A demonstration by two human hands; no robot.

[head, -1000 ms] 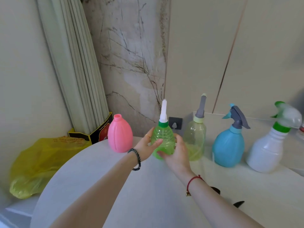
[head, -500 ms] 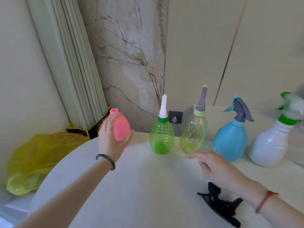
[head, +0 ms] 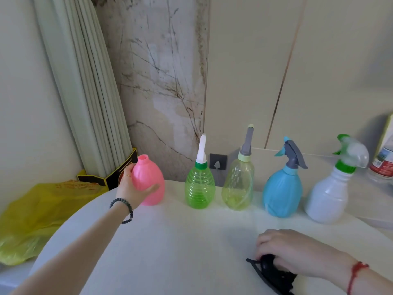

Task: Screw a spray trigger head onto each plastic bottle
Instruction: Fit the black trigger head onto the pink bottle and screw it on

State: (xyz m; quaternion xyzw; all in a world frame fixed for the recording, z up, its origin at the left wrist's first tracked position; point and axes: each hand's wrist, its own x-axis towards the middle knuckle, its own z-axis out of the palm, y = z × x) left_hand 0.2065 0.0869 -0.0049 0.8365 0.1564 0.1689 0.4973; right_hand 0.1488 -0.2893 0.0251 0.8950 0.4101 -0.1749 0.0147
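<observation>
Yellow bag [head: 32, 213] seen off the bench [head: 170, 241] at left; left hand [head: 131, 188] is wrapped round the pink bottle [head: 150, 184], fingers and thumb gripping its body; the bottle is held upright at the left end of the row, neck uncapped. To its right, set apart in a line: green bottle [head: 200, 188], pale yellow bottle [head: 238, 188], blue bottle [head: 282, 192], white bottle [head: 327, 199], each fitted with a spray head. Near right, the right hand [head: 297, 252] is laid over the black trigger head [head: 270, 271] lying on the bench, fingers curled onto it.
</observation>
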